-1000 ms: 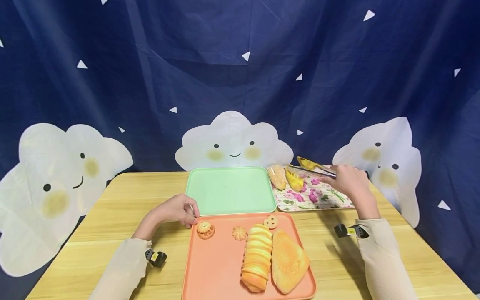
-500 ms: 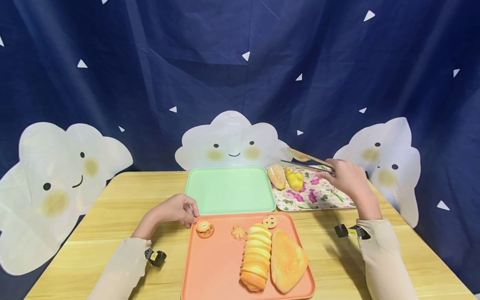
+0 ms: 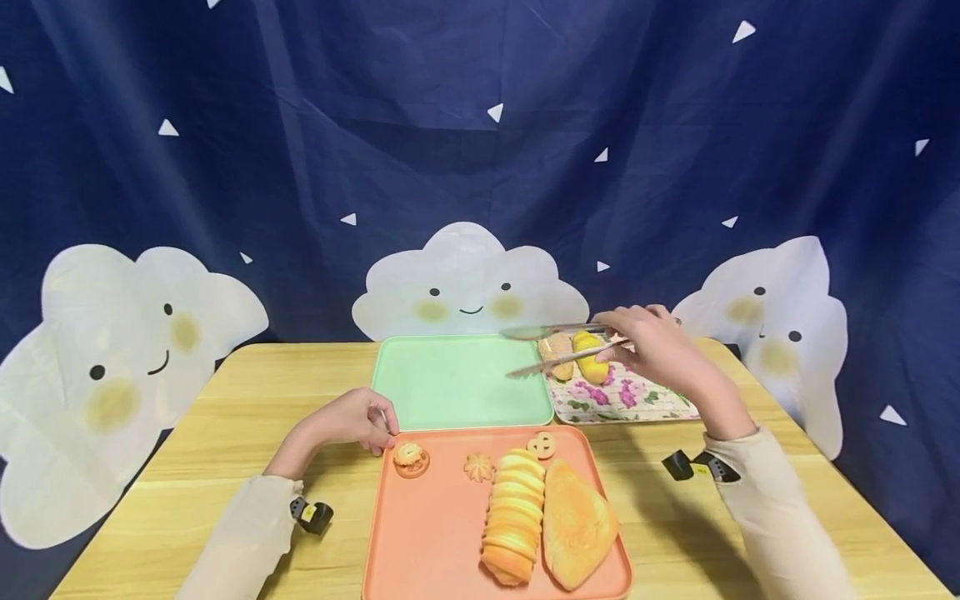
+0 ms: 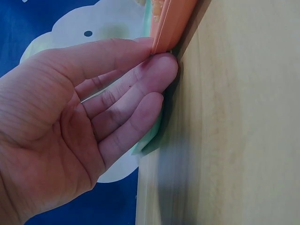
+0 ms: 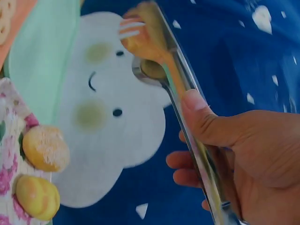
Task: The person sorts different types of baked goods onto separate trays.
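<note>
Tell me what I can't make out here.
Head: right end of the flowered tray, behind the right hand and wrist.
Head: part of the brown bun, behind the tongs.
Head: near left corner of the orange tray, cut off by the bottom edge.
Left wrist: most of that tray, cut off by the top edge.
Right wrist: the tongs' tips, blurred.

A staged spot, more display set than workroom

The place looks like a small dressed set. Close behind the wood-grain table (image 3: 187, 500) hangs a creased navy curtain (image 3: 420, 175) with white triangles and smiling clouds (image 3: 468, 283), decor that suits a playroom or simple studio. On the table lie an orange tray (image 3: 427, 533), a green tray (image 3: 457, 383) and a floral tray (image 3: 637, 404), laid out with breads (image 3: 513, 517) like a bakery counter. Black wrist cameras (image 3: 313, 517) above the table point to recording. The curtain hides whatever room lies behind the table, so the building itself cannot be told.
</note>
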### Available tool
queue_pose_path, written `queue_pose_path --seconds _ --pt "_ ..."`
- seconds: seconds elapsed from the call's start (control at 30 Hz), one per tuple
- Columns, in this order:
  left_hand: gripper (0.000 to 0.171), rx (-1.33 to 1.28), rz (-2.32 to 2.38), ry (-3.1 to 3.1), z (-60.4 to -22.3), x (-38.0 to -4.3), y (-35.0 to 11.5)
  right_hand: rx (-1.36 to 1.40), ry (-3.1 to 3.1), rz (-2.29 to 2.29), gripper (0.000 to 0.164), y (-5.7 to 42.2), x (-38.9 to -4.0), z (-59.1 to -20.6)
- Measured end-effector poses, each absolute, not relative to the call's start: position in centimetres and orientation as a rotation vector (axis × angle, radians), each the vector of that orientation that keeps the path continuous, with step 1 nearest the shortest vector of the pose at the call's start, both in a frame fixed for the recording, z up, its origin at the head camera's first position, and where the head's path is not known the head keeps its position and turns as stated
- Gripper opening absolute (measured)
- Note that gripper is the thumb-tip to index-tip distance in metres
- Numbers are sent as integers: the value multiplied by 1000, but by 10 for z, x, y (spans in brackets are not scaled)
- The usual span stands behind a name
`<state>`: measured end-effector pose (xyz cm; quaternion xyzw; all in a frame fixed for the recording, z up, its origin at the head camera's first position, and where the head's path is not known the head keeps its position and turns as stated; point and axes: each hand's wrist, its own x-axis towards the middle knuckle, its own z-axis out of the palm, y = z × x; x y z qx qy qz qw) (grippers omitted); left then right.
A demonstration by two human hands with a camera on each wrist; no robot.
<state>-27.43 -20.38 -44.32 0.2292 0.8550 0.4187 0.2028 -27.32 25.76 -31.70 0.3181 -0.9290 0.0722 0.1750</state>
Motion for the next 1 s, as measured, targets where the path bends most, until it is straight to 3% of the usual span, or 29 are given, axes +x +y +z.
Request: queue_pose_path --seconds 0.47,1.0 --pt "7 647 1182 2373 -443 -275 -204 1422 -2698 249 56 227 -267 -321" --pt "5 634 1152 2403 -447 -276 -203 1503 -2770 133 57 203 -263 -323"
